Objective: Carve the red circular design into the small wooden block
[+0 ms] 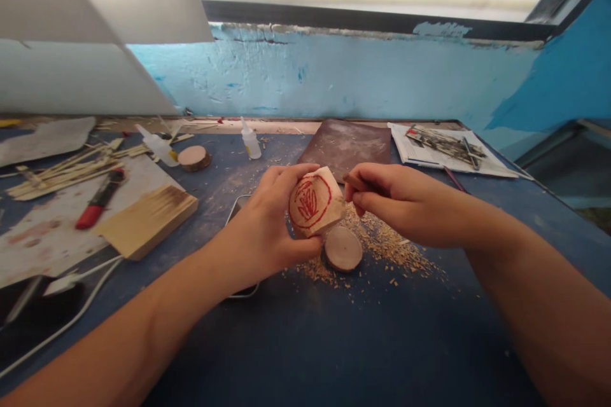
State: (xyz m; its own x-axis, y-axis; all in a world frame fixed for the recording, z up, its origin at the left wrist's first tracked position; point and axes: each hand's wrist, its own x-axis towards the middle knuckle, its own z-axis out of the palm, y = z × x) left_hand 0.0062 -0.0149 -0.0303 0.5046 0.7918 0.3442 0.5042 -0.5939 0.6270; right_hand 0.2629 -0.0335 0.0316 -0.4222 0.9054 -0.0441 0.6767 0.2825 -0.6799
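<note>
My left hand point(279, 216) grips a pale wooden block point(312, 200) by its left side, fingers above and thumb below. Red marker lines, a ring with scribbles inside it, cover the face of the block. Close to the block's right edge, my right hand point(382, 197) is closed round a thin brown tool point(356, 182), most of which the fingers hide. Below the block a round wood slice point(344, 248) lies on the blue table point(334, 343), with wood shavings point(391, 248) scattered beside it.
Left: a flat wooden board point(147, 219), a red marker point(99, 198), thin sticks point(67, 172), another wood slice point(193, 158) and a glue bottle point(157, 145). Behind: a small bottle point(251, 140) and a dark red sheet point(348, 143). Papers point(449, 149) bearing debris are back right.
</note>
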